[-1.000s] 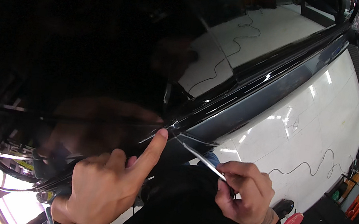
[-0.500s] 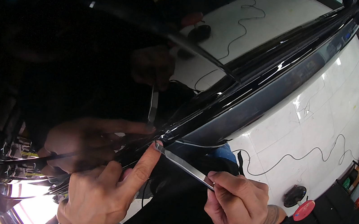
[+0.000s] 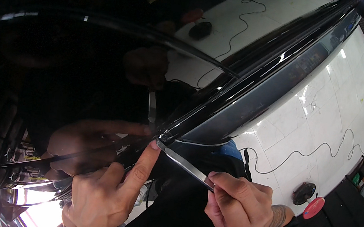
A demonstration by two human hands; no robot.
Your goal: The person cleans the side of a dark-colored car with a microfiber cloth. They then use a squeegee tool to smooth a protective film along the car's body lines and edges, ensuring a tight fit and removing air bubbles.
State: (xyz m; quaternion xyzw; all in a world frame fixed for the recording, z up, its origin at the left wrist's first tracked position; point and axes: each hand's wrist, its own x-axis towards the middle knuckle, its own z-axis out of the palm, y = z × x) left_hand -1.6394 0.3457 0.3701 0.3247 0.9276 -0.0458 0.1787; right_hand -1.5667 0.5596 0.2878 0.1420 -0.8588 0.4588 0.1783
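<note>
My right hand is closed round the end of a slim, flat metal tool, its bright blade slanting up and left. The tip of that tool meets the corner of a glossy black car panel, where a dark trim strip ends. My left hand has its index finger stretched out, its fingertip pressed against the panel corner beside the tool's tip. The other left fingers are curled, with nothing seen in them. What lies under the fingertip is hidden.
The dark, shiny car body fills the left and mirrors both hands. A cable winds over the white tiled floor. A round red-topped stool-like object stands right of my wrist, with black cases and tools along the right edge.
My view has shifted slightly, so the panel and floor sit a little differently. Both hands keep their places, the tool's tip still at the panel corner.
</note>
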